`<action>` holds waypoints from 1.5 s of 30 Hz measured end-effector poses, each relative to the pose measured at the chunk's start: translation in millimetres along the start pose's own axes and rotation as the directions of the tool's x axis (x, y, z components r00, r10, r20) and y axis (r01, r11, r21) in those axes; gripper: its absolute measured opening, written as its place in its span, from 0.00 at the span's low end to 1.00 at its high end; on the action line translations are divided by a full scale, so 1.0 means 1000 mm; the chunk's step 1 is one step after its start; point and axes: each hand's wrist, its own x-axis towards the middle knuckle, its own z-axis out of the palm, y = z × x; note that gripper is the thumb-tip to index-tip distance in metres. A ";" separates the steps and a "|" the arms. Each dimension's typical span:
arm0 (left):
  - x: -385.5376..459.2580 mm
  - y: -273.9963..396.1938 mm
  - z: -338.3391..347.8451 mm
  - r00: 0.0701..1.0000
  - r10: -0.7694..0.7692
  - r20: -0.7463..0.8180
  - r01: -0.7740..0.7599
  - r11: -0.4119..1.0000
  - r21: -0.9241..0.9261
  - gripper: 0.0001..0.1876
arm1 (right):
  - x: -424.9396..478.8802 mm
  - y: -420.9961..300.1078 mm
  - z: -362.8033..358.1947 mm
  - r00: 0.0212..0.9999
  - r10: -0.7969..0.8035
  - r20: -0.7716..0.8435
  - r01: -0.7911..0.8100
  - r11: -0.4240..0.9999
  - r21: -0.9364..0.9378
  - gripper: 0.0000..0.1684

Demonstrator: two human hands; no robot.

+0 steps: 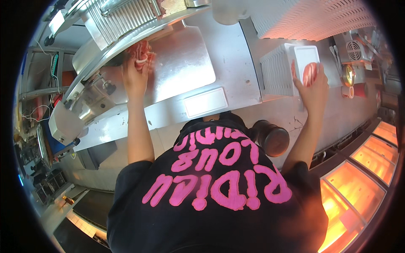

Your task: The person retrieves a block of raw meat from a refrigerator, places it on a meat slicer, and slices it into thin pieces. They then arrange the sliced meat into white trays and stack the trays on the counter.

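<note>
My left hand (pixel 136 77) is closed around a bunch of thin raw meat slices (pixel 140 52), just below the curved guard of a meat slicer (pixel 109 23). Under those slices lies the slicer's shiny steel receiving plate (pixel 186 60). Over on the right, my right hand (pixel 314 87) grips a white rectangular tray (pixel 305 52), thumb on one side and fingers on the other. A marbled piece of raw meat (pixel 310 74) shows in that tray, between thumb and fingers. Beside it stands a nested stack of white trays (pixel 275 71). Another white tray (pixel 205 102) sits near my body.
Tall stacks of white trays (pixel 316 19) rise at the back right, next to a translucent plastic jug (pixel 229 12). Tongs (pixel 337 58) and a gold-coloured tin (pixel 348 76) lie farther right. A black round stool (pixel 275 139) and orange-lit glass panels (pixel 345 189) flank me.
</note>
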 end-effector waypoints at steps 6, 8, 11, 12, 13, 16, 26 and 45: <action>-0.043 0.018 -0.019 0.999 -0.045 0.011 0.044 0.994 0.103 0.10 | 0.046 0.005 0.038 0.969 0.220 0.113 -0.202 0.967 -0.154 0.62; -0.055 0.031 -0.026 0.988 -0.150 0.018 0.150 0.988 0.047 0.09 | 0.044 0.005 0.047 0.957 0.246 0.154 -0.221 0.961 -0.164 0.62; -0.071 0.040 -0.035 0.993 -0.115 -0.013 0.116 0.987 0.112 0.09 | 0.035 0.011 0.055 0.969 0.215 0.122 -0.197 0.970 -0.145 0.63; -0.078 0.046 -0.036 0.976 -0.214 0.044 0.214 0.977 0.003 0.09 | 0.034 0.013 0.056 0.971 0.205 0.126 -0.189 0.974 -0.127 0.63; -0.083 0.054 -0.035 0.948 -0.297 0.112 0.308 0.946 -0.103 0.09 | 0.035 0.014 0.055 0.972 0.200 0.125 -0.187 0.977 -0.106 0.63; -0.107 0.068 -0.018 0.851 -0.400 0.339 0.523 0.702 -0.483 0.08 | 0.038 0.020 0.054 0.977 0.173 0.126 -0.169 0.985 -0.042 0.62; -0.138 0.176 0.003 0.579 -0.120 0.806 0.810 -0.023 -0.586 0.07 | 0.015 0.024 0.061 0.878 -0.349 -0.329 0.354 0.934 -0.046 0.35; -0.216 0.066 0.115 0.359 -0.335 0.871 0.933 0.141 -0.330 0.06 | -0.134 -0.095 0.271 0.458 -0.402 0.793 -0.463 0.654 0.599 0.12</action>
